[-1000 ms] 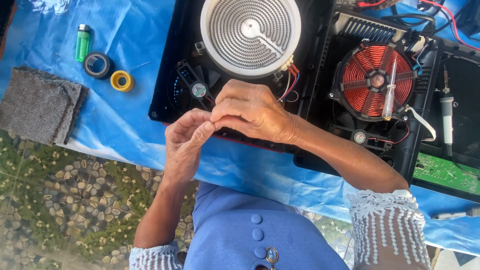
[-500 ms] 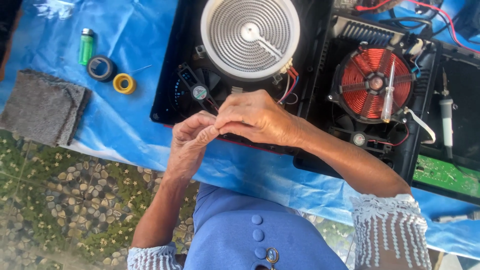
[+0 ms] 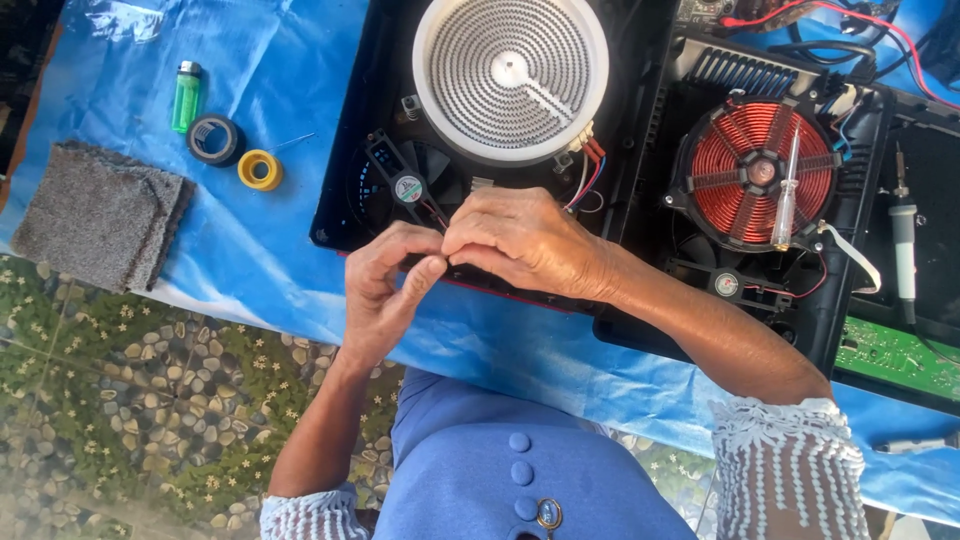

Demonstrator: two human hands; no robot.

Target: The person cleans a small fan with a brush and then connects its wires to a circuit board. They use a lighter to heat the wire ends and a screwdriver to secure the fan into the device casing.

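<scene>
Blue sheet (image 3: 300,250): spread under everything, and it's what the pinch is hovering over at its near edge.

Opened cooktop housing (image 3: 345,215): black, lid off, sat just beyond the pinch; its front edge is right where both hands meet.

White round heating element (image 3: 510,75): mounted inside the housing, straight beyond the pinch.

Copper coil (image 3: 760,175): red-orange, found well off to the right of the pinch, with a screwdriver (image 3: 785,205) laid across it.

Grey cloth pad (image 3: 100,215): left lying well to the left of the pinch.

Green circuit board (image 3: 895,355): seen far right of the pinch, at the frame edge.

Right hand (image 3: 530,240): curled over the housing's front edge, fingertips closed against the left hand's. What's pinched can't be made out, it's hidden by the fingers.

Left hand (image 3: 385,285): fingers bent and pressed up to the right hand's tips, thumb raised. Whether anything is actually gripped can't be told.

Small black fan (image 3: 405,185): just beyond the pinch, slightly left, with thin red and black wires (image 3: 435,212) run down toward the fingertips.

Black tape roll (image 3: 215,140): parked up and to the left of the pinch, touching nothing.

Yellow tape roll (image 3: 260,170): just beside the black one, on the side nearer the pinch.

Green lighter (image 3: 185,97): set farthest out on the left, just beyond the black roll.
</scene>
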